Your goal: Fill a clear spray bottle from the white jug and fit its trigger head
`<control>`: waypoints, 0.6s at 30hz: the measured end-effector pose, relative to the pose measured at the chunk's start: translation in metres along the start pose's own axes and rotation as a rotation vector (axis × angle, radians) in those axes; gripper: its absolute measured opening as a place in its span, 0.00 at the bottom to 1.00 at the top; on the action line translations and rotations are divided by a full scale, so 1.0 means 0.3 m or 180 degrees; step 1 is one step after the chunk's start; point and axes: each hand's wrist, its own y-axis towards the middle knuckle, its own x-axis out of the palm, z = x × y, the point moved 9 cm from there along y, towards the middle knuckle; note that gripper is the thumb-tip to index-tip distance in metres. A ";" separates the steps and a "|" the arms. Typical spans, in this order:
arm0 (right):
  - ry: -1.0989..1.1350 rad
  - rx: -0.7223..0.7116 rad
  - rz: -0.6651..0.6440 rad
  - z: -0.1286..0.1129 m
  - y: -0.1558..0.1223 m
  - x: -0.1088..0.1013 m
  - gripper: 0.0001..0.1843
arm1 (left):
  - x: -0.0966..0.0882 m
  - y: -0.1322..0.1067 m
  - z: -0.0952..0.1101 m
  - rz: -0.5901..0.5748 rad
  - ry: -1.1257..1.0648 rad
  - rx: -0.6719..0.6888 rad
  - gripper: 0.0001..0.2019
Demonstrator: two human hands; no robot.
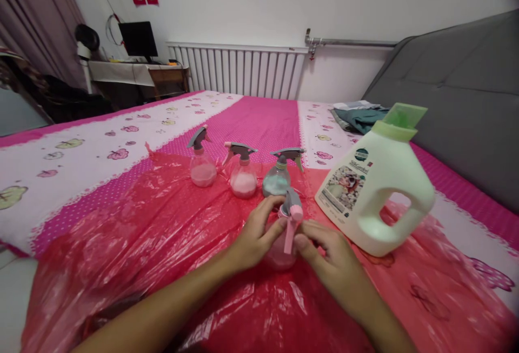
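A small round spray bottle (288, 222) with a grey head and a pink trigger stands on the red plastic sheet (133, 234) in front of me. My left hand (256, 234) is wrapped round the bottle's left side, thumb near the neck. My right hand (324, 250) presses against the bottle's right side, fingers curled by the pink trigger. Behind stand three more spray bottles: a pinkish one (201, 161), another pink one (242, 172) and a bluish one (279, 173).
A large white detergent jug (375, 180) with a green cap stands tilted at the right on the sheet. The sheet covers a pink and white bedspread (121, 137). Folded clothes (357, 115) lie by the grey headboard (458, 99). A radiator (243, 69) and a desk (133, 74) stand behind.
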 end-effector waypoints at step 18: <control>-0.0404 -0.0318 0.0672 0.045 -0.005 -0.037 0.24 | 0.056 -0.019 -0.044 -0.0357 -0.0906 -0.0027 0.25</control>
